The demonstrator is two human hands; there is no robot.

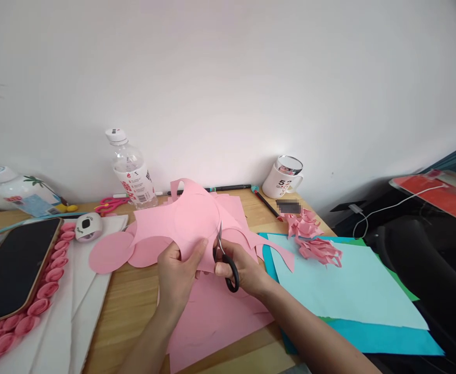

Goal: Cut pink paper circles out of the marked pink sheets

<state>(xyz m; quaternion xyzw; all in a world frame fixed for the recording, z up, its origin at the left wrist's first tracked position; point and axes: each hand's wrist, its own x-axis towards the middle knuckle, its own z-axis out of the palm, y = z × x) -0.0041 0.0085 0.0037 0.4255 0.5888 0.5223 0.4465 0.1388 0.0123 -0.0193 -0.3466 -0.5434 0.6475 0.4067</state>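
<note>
My left hand [179,270] pinches a sheet of pink paper [181,215] by its near edge, thumb on top. Curved cut-outs run along the sheet's edges, and a faint round outline shows on it. In my right hand [241,267] is a pair of scissors [232,275] with black handles, fingers through the loops. Their blades stand at the sheet's right part, along the curved line; the lower blade is partly hidden. Pink paper circles [111,252] lie on the table to the left. Beneath my hands are more pink sheets [212,322].
A phone [13,265] rests on a board edged with rolled pink paper flowers [49,289]. Behind stand a plastic bottle [132,171] and a white mug [283,176]. Crumpled pink scraps [309,236] lie on light blue paper [340,285] at right. Pink-handled scissors [111,204] are at the back left.
</note>
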